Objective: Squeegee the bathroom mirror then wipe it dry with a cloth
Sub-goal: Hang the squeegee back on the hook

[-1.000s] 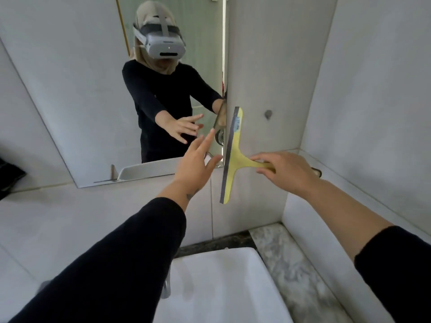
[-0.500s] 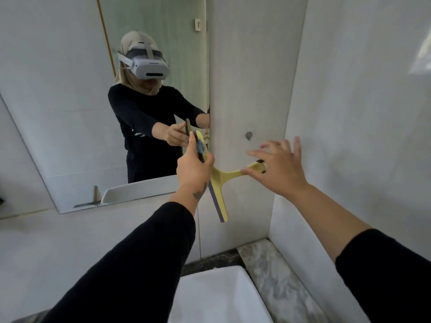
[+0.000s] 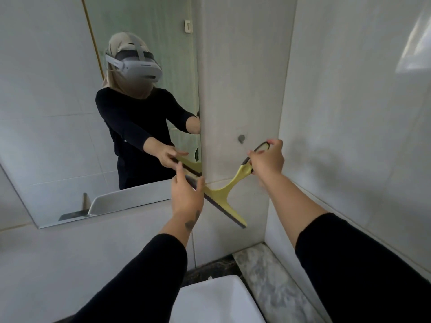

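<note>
A yellow squeegee [image 3: 225, 194] with a dark rubber blade hangs tilted in front of the wall, just right of the mirror's [image 3: 58, 124] lower right corner. My right hand [image 3: 268, 160] grips its dark handle loop near a small wall hook [image 3: 241, 138]. My left hand [image 3: 186, 192] pinches the upper left end of the blade, close to the mirror's edge. The mirror reflects me in a black top and headset. No cloth is in sight.
A white sink [image 3: 214, 301] sits below, with a grey marble ledge [image 3: 272, 273] along its right side. White tiled walls form a corner to the right. The sink rim and a tap show in the mirror's lower part.
The squeegee has swung from upright to slanted. My left hand took hold of the blade's end, and my right hand closed on the handle higher up, beside the hook.
</note>
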The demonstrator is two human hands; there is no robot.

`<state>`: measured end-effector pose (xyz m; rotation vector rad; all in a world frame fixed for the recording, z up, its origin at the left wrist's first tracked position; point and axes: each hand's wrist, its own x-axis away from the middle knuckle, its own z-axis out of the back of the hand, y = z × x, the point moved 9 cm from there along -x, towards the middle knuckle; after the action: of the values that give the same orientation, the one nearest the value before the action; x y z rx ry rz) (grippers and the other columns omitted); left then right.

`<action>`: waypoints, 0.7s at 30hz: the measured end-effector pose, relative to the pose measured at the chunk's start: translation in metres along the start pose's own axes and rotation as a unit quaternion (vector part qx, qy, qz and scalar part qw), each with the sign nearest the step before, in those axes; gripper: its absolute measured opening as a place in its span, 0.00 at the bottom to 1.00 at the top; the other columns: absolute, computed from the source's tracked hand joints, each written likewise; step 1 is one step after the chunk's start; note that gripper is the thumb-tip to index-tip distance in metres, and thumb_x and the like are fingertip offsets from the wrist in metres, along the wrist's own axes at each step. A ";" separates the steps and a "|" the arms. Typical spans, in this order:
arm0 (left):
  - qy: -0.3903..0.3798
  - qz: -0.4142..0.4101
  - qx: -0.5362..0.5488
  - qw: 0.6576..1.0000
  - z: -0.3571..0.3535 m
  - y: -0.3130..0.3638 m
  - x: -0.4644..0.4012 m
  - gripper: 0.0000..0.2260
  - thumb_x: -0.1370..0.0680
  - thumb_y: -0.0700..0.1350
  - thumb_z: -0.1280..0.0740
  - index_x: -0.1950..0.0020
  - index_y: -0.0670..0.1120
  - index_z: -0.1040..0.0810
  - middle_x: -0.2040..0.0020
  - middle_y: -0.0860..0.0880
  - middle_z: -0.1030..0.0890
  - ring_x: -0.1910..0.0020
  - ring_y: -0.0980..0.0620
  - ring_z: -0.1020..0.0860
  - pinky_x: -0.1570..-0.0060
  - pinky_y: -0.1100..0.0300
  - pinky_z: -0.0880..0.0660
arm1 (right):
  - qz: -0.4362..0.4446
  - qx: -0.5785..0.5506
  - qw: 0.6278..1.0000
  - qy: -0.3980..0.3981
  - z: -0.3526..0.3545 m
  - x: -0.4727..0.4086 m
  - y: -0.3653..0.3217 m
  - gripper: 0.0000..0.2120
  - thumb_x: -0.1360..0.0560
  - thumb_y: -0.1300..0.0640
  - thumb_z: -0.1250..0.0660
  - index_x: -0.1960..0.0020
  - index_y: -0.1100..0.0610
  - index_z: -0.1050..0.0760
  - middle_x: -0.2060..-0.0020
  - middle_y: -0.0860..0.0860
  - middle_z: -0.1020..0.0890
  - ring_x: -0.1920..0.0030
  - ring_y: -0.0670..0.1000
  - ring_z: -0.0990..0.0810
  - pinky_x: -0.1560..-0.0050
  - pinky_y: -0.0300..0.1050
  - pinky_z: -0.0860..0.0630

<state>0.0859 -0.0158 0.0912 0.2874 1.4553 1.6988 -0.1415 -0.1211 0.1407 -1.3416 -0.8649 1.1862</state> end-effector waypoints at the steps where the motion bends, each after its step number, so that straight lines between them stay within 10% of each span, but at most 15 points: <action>1: -0.027 0.013 -0.014 0.999 -0.007 -0.010 0.003 0.32 0.22 0.50 0.35 0.23 0.53 0.48 0.35 0.47 0.32 0.39 0.47 0.26 0.41 0.49 0.26 | 0.025 0.025 0.999 -0.003 -0.003 -0.002 -0.005 0.24 0.28 0.60 0.30 0.36 0.53 0.36 0.45 0.56 0.22 0.52 0.55 0.21 0.55 0.48 0.21; 4: -0.058 0.004 -0.098 0.993 -0.018 -0.032 0.009 0.32 0.22 0.51 0.35 0.23 0.52 0.48 0.27 0.44 0.40 0.31 0.44 0.34 0.35 0.50 0.32 | 0.089 0.090 0.992 -0.009 -0.017 -0.012 -0.012 0.23 0.28 0.60 0.29 0.36 0.52 0.33 0.44 0.55 0.24 0.58 0.51 0.26 0.68 0.34 0.34; 15: -0.185 -0.157 -0.348 0.906 -0.061 -0.080 0.018 0.26 0.22 0.56 0.42 0.25 0.55 0.43 0.28 0.51 0.39 0.31 0.49 0.37 0.38 0.49 0.31 | 0.205 0.154 0.966 -0.042 -0.058 -0.043 -0.007 0.25 0.32 0.62 0.26 0.37 0.54 0.26 0.45 0.55 0.21 0.45 0.54 0.23 0.42 0.44 0.28; 21: -0.238 -0.117 -0.366 0.892 -0.086 -0.107 0.021 0.29 0.22 0.59 0.44 0.23 0.53 0.48 0.25 0.52 0.44 0.28 0.49 0.43 0.35 0.48 0.35 | 0.166 0.094 0.982 -0.014 -0.060 -0.048 0.016 0.23 0.33 0.66 0.26 0.42 0.56 0.30 0.49 0.55 0.20 0.49 0.54 0.21 0.49 0.46 0.25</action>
<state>0.0655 -0.0655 -0.0367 0.0900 0.4164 1.6923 -0.0968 -0.1849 0.1275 -1.3483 -0.5431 1.5071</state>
